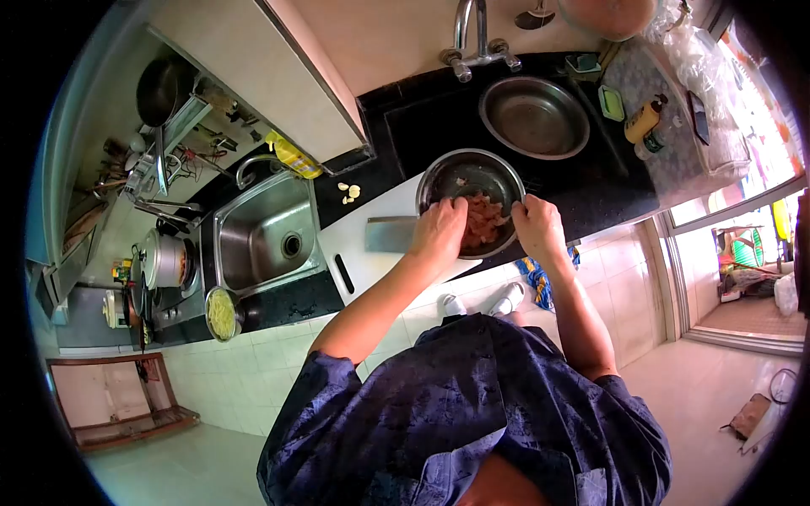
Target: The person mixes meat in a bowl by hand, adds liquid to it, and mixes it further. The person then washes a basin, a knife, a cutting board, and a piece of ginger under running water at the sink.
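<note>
A metal bowl [439,175] with cut pieces of pinkish raw meat [483,221] in it sits over the right end of a white cutting board [337,232]. My left hand [440,229] grips the bowl's near left rim, its fingertips bent over the edge. At the right rim, my right hand [538,228] is closed on the bowl as well. A cleaver [391,234] lies on the board left of the bowl, its right end hidden by my left wrist. Several peeled garlic cloves [350,192] lie on the black counter beyond the board.
A wide metal basin [540,126] stands behind the bowl, below a wall tap [479,51]. To the left are a steel sink [261,244], a bowl of pale green shreds [224,314] and a pot [163,257] on the stove. Bottles [645,122] stand at the right.
</note>
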{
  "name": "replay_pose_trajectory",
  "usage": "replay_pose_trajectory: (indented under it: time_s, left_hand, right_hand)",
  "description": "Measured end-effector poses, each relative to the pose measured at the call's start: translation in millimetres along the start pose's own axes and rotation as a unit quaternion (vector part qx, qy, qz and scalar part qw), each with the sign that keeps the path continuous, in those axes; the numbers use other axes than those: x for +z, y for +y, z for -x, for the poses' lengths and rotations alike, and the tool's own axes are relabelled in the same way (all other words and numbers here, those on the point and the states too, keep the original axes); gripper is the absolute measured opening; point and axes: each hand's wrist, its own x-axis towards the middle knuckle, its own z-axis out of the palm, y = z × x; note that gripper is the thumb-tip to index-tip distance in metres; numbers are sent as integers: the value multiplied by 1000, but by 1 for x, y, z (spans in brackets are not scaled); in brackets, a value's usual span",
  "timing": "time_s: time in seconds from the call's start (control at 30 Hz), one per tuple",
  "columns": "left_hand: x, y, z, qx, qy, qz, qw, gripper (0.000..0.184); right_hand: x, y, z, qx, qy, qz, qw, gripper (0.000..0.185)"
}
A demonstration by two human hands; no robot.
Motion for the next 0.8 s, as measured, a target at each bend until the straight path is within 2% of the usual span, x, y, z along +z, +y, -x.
replay_pose_trajectory:
  time_s: [0.03,0.13,0.17,0.23,0.27,0.37,0.4,0.5,0.57,0.63,0.7,0.73,0.77,0.8]
  left_hand:
    - [5,-4,-5,-18,13,6,1000,23]
    - [21,-14,-27,4,137,118,984,23]
    - [33,-18,-27,52,100,150,982,34]
    - [-1,13,-2,112,-5,125,986,53]
    - [-8,20,7,97,-43,63,992,64]
    - [-5,28,12,-98,5,41,994,70]
    - [-1,27,10,-113,27,71,991,69]
    - [22,17,-1,33,57,113,991,69]
    - [33,16,1,103,53,207,971,51]
    - [19,22,14,139,63,120,981,34]
    - [0,21,16,5,-104,62,993,25]
    - [1,11,15,19,-138,-76,987,18]
    - [24,-9,13,41,-48,-96,993,32]
    - [27,-13,6,20,14,-63,998,35]
  right_hand:
    - [2,-3,0,-17,0,3,1000,31]
    - [8,-2,0,-10,1,12,1000,31]
    - [6,-1,-4,-12,5,18,1000,31]
    - [-1,0,-4,2,5,15,1000,31]
    - [-4,0,-4,9,4,12,1000,30]
    - [-7,-1,0,24,-4,-9,1000,31]
    - [-4,-2,3,19,-7,-3,1000,31]
    - [5,-7,5,4,-8,12,1000,31]
    - [8,2,3,4,0,19,1000,31]
    - [4,3,1,12,-6,16,1000,30]
    - [-3,-2,3,19,-12,19,1000,29]
    - [-2,0,4,21,-16,14,1000,28]
    - [1,2,5,14,-11,12,1000,28]
    - [5,4,6,7,-6,11,1000,28]
